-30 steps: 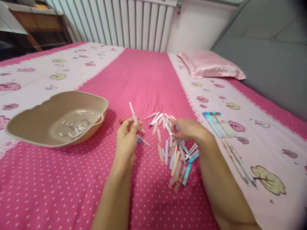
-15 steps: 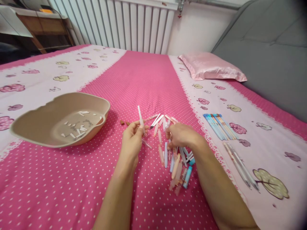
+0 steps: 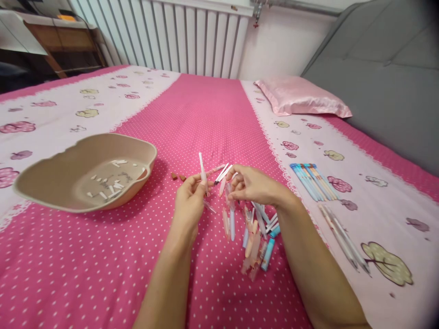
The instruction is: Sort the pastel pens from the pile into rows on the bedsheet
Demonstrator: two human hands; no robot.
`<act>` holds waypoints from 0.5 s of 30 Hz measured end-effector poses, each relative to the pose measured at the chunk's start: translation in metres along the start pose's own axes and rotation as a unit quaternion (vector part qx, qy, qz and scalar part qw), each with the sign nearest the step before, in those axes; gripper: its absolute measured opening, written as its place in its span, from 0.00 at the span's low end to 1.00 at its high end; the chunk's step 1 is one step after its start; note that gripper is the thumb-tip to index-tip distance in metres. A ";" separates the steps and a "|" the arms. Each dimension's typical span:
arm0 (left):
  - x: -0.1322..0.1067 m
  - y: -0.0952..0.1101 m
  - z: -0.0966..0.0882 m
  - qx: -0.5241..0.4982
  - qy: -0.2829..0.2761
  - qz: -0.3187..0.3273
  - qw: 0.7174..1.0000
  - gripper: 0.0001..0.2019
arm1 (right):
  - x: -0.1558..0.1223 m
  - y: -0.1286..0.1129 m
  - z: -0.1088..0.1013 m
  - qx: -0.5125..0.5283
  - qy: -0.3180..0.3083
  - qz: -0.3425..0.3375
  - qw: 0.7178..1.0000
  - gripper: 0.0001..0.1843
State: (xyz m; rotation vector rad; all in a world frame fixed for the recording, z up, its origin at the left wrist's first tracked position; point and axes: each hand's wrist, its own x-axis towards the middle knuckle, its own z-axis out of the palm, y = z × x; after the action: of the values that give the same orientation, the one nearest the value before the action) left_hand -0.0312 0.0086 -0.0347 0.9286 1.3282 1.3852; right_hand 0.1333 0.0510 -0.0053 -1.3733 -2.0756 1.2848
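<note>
My left hand (image 3: 191,194) is closed around a slim white pen part (image 3: 203,170), which stands nearly upright between thumb and fingers. Just right of it, my right hand (image 3: 248,185) has curled fingers over the pile, pinching a translucent pinkish pen piece (image 3: 228,191); its lower end overlaps a lilac barrel (image 3: 232,224). Below and around my right hand lie peach barrels (image 3: 252,237), white pieces (image 3: 224,172), and a bright blue piece (image 3: 268,254). A clear tube (image 3: 209,207) lies under my left hand.
A beige basin (image 3: 51,183) with small white pieces inside stands at left. Two small brown pieces (image 3: 174,176) lie beside it. On the right are a row of blue pens (image 3: 312,182) and two pale pens (image 3: 345,237). A pink pillow (image 3: 303,96) lies farther back.
My right hand has lifted and shifted left out of the pile, nearer my left hand. The lilac barrel has shifted slightly left. My left hand keeps the white pen part upright.
</note>
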 end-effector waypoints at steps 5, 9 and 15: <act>0.000 0.000 0.001 0.006 -0.004 -0.008 1.000 0.10 | -0.001 -0.003 -0.007 0.104 0.022 -0.050 0.993 0.09; -0.001 0.001 0.002 0.010 -0.004 0.001 1.000 0.10 | -0.003 -0.003 -0.010 0.083 0.113 -0.092 0.986 0.09; -0.005 0.005 0.004 0.020 -0.010 -0.003 1.000 0.08 | 0.000 0.004 -0.010 0.130 0.153 -0.139 0.970 0.14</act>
State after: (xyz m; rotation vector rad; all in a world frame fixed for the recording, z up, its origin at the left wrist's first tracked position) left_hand -0.0266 0.0047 -0.0287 0.9615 1.3467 1.3457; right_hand 0.1421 0.0564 -0.0036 -1.0468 -1.7463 1.1017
